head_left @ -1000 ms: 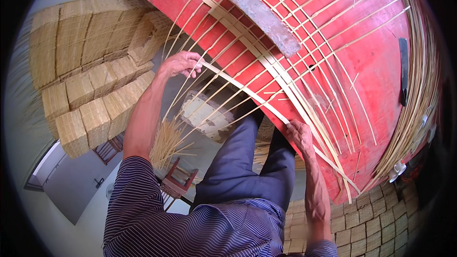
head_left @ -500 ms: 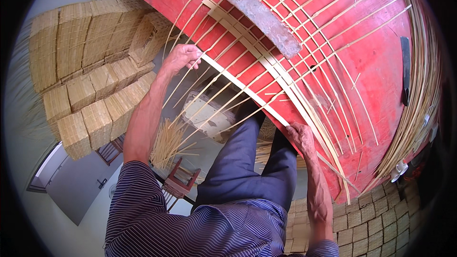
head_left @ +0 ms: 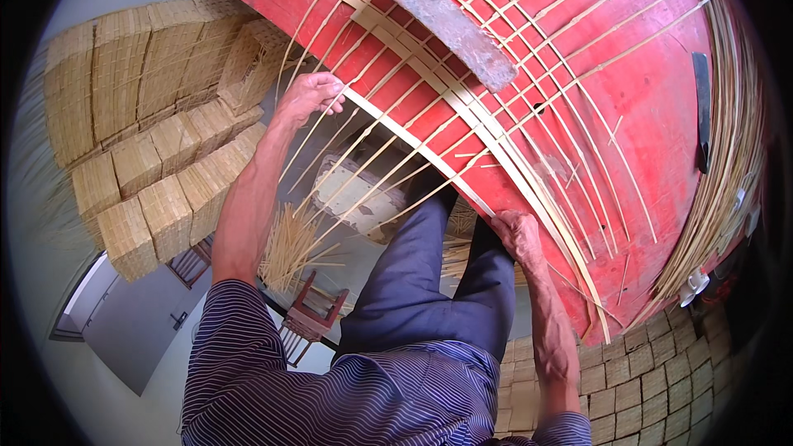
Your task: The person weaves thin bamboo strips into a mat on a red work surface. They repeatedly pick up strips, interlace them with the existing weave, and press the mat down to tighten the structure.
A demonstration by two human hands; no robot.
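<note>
A pale flat bamboo strip [head_left: 395, 128] runs along the near edge of the red table, crossing the long thin bamboo strips that stick out over that edge. My left hand [head_left: 312, 97] pinches its left end, fingers curled, close to the outermost thin strips. Closed at the strip's right end, my right hand [head_left: 517, 235] rests at the table edge. Beyond lies an open bamboo lattice [head_left: 529, 54], weighed down by a rusty metal bar [head_left: 446, 23]. Wider pale strips [head_left: 504, 144] are woven through the lattice on the near side of the bar.
The red table [head_left: 636, 116] carries a dark flat blade [head_left: 702, 111] and a long bundle of bamboo strips [head_left: 731, 132] at the right. Stacked woven baskets [head_left: 124, 83] stand at left. Below are a small wooden chair [head_left: 312, 314] and loose cut strips [head_left: 289, 248].
The pale strip and both hands have shifted only slightly, the right hand a little to the left. The table and lattice sit slightly further left and up in the view.
</note>
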